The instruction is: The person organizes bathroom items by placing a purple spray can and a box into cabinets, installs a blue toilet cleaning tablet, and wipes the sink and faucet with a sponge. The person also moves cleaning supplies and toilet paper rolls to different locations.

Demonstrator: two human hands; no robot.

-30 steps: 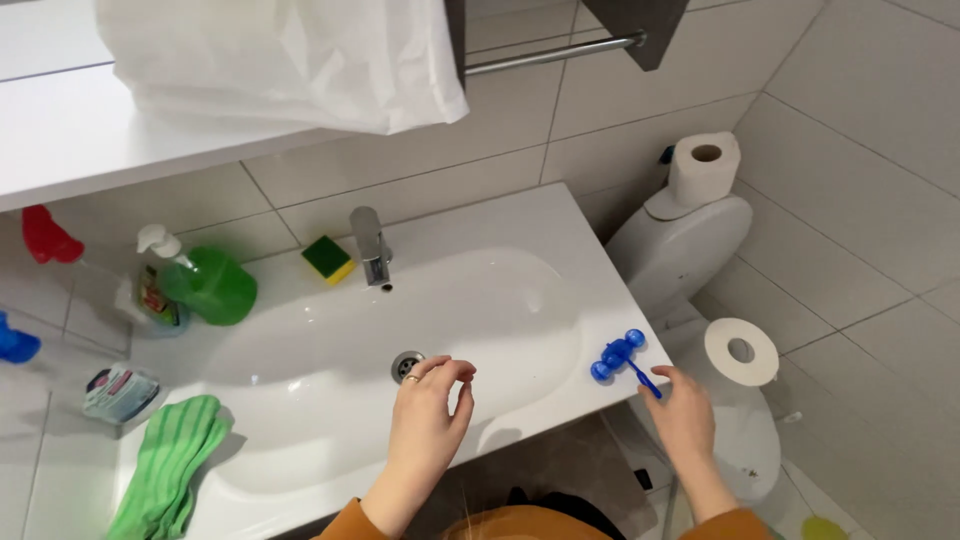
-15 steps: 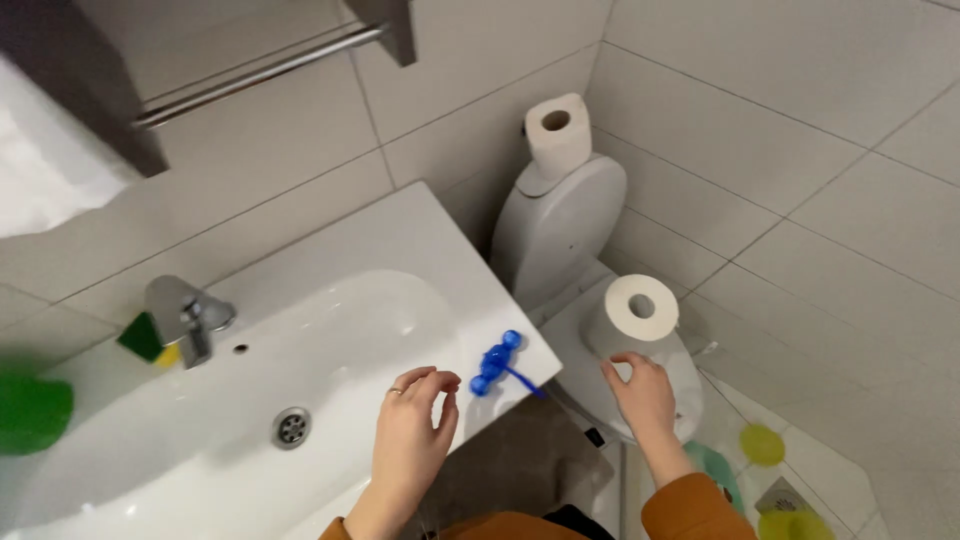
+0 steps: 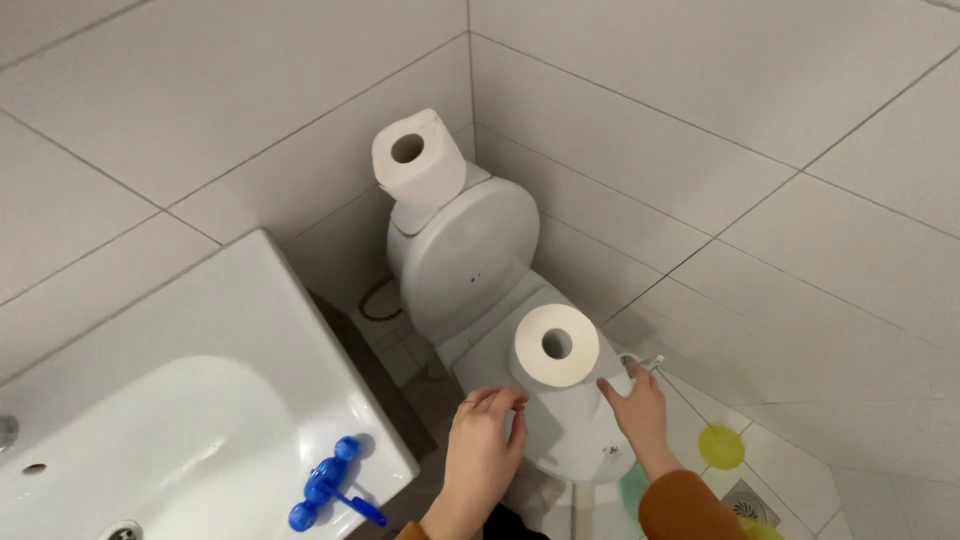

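Toilet roll (image 3: 556, 345) on the closed toilet lid (image 3: 560, 425): right hand (image 3: 634, 408) open, touching it (left hand (image 3: 486, 435) loosely pinched, empty); grip sides gently.

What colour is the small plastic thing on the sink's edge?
Blue; the plastic thing shows clearly in the head view.

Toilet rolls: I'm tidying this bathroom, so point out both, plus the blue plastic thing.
lower toilet roll (image 3: 535, 365), head view, white end face.
upper toilet roll (image 3: 432, 170), head view, side.
blue plastic thing (image 3: 322, 487), head view, middle.
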